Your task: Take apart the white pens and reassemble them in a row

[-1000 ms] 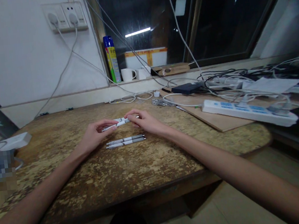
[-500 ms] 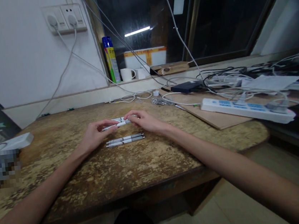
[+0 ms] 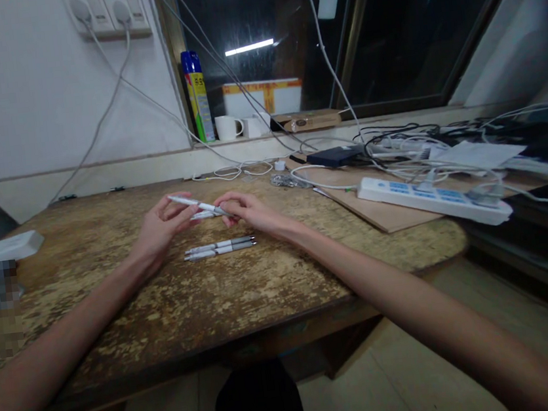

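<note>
Both hands hold one white pen (image 3: 198, 205) just above the worn wooden table (image 3: 176, 302). My left hand (image 3: 160, 226) pinches its left end, raised a little. My right hand (image 3: 248, 212) pinches the right end, lower down. Another white pen (image 3: 202, 215) lies on the table under the held one, partly hidden by my fingers. Two more white-and-grey pens (image 3: 219, 246) lie side by side just in front of my hands.
A white power strip (image 3: 431, 199) with tangled cables rests on a board at the right. A spray can (image 3: 198, 96), white mugs (image 3: 226, 127) and a box stand on the window sill. A white device (image 3: 4, 247) lies at the left edge.
The pen between my hands has been lifted off the table and tilted, its left end now higher. My head has moved, so the whole scene has shifted slightly.
</note>
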`<state>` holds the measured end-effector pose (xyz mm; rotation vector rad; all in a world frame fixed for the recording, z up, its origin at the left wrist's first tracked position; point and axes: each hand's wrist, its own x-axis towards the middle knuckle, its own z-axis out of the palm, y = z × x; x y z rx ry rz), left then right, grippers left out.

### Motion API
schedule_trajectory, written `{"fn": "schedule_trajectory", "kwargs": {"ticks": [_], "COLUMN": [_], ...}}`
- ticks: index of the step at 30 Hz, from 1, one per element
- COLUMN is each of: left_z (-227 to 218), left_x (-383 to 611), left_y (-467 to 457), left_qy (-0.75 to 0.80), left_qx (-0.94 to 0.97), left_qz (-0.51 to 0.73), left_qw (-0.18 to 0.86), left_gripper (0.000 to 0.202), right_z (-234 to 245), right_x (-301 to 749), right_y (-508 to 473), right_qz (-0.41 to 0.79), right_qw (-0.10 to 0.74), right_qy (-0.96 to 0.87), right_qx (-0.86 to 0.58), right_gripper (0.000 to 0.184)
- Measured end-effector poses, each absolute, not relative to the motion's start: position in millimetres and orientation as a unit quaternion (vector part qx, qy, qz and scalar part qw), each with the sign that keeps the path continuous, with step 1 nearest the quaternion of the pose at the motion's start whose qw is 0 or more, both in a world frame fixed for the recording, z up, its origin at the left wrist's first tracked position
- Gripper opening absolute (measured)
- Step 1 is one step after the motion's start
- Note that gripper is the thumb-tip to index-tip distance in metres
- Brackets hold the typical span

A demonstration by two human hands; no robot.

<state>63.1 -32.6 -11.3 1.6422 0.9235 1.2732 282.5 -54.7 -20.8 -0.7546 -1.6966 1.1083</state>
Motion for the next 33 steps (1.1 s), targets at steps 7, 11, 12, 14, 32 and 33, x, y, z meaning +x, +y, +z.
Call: {"fn": "schedule_trajectory", "kwargs": {"ticks": [7,11,12,14,32,33], "left_z": [-12.5,-12.2,-11.8,-10.5,-14.3,-13.6], "left_x": [66.4,67.7,68.2,68.1,30.0,29.9], "left_y": [-29.9,-33.2,-33.9,-34.7,-22.7,-24.1], "left_qy": [0.319,0.323,0.323,0.321,0.395,0.397], "left_qx": [0.629,0.654,0.658,0.662,0.748,0.752], "left_qz": [0.517,0.505,0.507,0.514,0.453,0.446], "left_qw": [0.485,0.461,0.453,0.44,0.282,0.279], "left_gripper": [0.034,0.043,0.044,0.045,0.039,0.039], "right_z": [-9.8,5.2,7.5,10.7,32.0,32.0], "right_x": [263.8,238.8,233.6,227.9,289.0,289.3], "right_y": [-28.9,-18.7,-17.8,-17.6,-20.4,-20.8], "right_qz": [0.336,0.349,0.361,0.382,0.472,0.467], "right_qw": [0.525,0.543,0.543,0.564,0.699,0.697], "right_qy": [-0.727,-0.714,-0.704,-0.671,-0.462,-0.469], "right_qx": [-0.288,-0.269,-0.281,-0.293,-0.274,-0.275], "right_gripper": [0.013,0.016,0.019,0.026,0.041,0.041]}}
